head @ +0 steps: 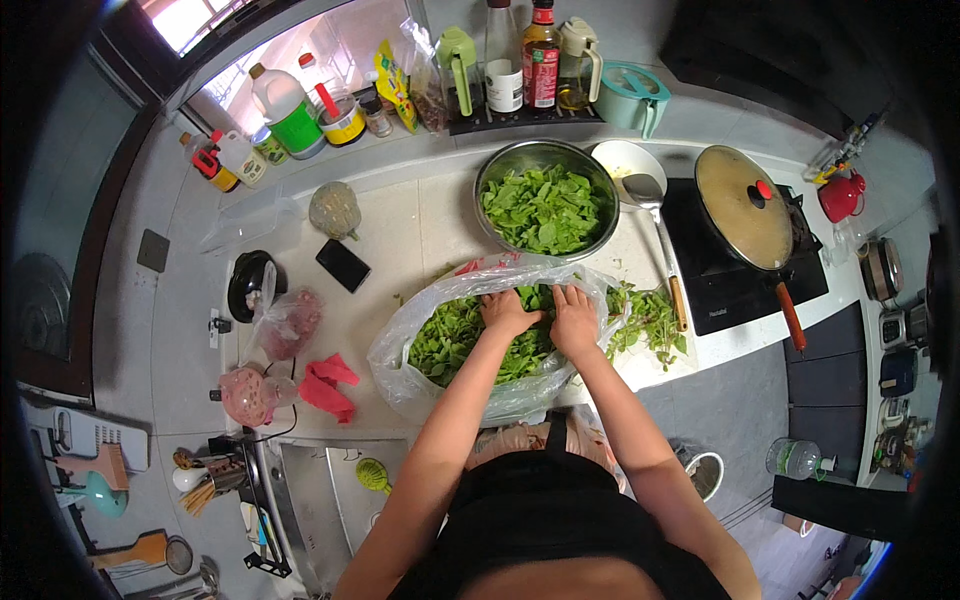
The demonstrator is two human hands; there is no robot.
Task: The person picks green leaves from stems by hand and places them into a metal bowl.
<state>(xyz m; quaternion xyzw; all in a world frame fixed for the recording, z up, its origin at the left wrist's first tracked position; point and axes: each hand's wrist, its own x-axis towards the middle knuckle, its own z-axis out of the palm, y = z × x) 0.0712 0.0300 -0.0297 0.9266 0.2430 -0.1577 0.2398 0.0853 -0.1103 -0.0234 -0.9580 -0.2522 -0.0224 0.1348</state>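
Note:
Before me on the counter, a large clear plastic bag point(390, 375) gapes wide, filled with leafy greens point(450, 337). Both hands reach into its mouth. My left hand point(507, 312) rests on the leaves near the middle, fingertips partly hidden among them. Close by on the right, my right hand point(574, 319) lies at the bag's right side with its fingers pointing away from me. Whether either hand grips any leaves cannot be told. Just beyond the bag stands a steel bowl point(484, 217) holding picked green leaves point(541, 208). Loose stems point(651, 322) lie to the bag's right.
A lidded pan point(742, 206) sits on the black cooktop point(727, 300), its handle jutting over the counter edge. A spatula point(667, 247) leans from a white bowl point(626, 154). Leftward are a phone point(343, 265), a squash point(334, 210), a red cloth point(330, 386) and the sink point(315, 480).

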